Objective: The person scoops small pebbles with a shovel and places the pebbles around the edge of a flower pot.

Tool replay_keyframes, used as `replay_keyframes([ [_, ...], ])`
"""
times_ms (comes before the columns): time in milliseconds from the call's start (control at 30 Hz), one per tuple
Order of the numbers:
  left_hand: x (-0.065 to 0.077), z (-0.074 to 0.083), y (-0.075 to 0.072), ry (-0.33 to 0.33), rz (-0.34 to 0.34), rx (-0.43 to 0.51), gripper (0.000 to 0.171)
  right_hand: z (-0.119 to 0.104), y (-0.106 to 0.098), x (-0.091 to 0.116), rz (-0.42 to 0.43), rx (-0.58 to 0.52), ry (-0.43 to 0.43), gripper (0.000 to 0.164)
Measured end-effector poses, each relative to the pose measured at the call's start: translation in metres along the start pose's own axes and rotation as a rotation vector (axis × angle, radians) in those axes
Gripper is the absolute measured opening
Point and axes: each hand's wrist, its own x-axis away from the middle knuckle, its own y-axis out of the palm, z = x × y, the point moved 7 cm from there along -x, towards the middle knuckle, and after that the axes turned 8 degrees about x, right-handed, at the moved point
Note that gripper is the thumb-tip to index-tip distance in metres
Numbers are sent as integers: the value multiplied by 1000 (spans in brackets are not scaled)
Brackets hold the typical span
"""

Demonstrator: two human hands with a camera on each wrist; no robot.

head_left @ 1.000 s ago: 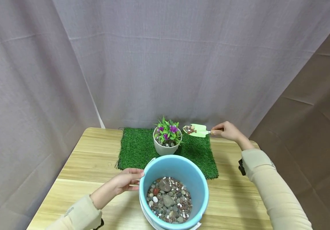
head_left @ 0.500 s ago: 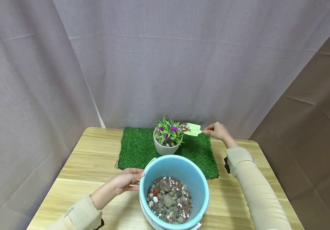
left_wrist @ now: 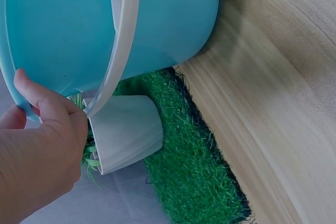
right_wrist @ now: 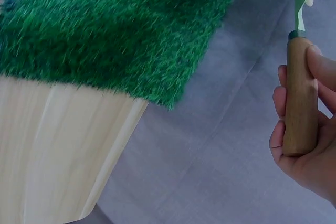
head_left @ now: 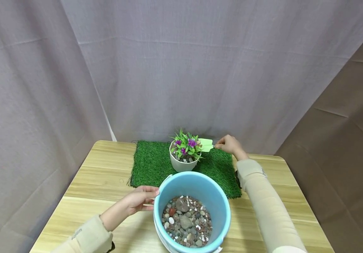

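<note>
My right hand (head_left: 230,144) grips the wooden handle (right_wrist: 301,95) of a small trowel (head_left: 206,145) with a pale green blade. The blade's tip reaches in among the leaves of a purple-flowered plant (head_left: 186,143), which hide it and its load. That plant stands in a white pot (head_left: 183,166) with pebbles around its stems. With thumb and fingers on either side, my left hand (head_left: 138,200) pinches the rim of a light blue bucket (head_left: 225,214). Mixed pebbles (head_left: 186,221) cover the bucket's bottom. In the left wrist view, its white bail handle (left_wrist: 126,30) hangs against the side.
Beneath the pot lies a green artificial-grass mat (head_left: 151,163) on a wooden table (head_left: 105,168). The bucket stands in front of the pot, near the person. Grey curtains (head_left: 181,70) rise behind the table, with brown cloth (head_left: 342,151) at the right.
The right hand has moved left, carrying the trowel with its pebbles from beside the pot into the plant's leaves. The left hand and bucket have stayed in place.
</note>
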Motion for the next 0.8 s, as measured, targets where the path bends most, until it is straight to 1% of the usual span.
replay_keyframes([
  [233,0,-1,1,-10,7,-1,45,-16,2,-11,5,70,-29,21],
  [367,0,0,2,-9,2,-1,45,-23,1,-16,40,121,-41,21],
  [467,-1,0,2,-10,8,-1,44,-29,-1,-19,103,185,-70,22],
  [667,-1,0,2,-18,13,0,45,-47,-7,-17,279,263,-162,16],
  [800,-1,1,3,-21,10,0,45,-56,-9,-17,332,314,-198,18],
])
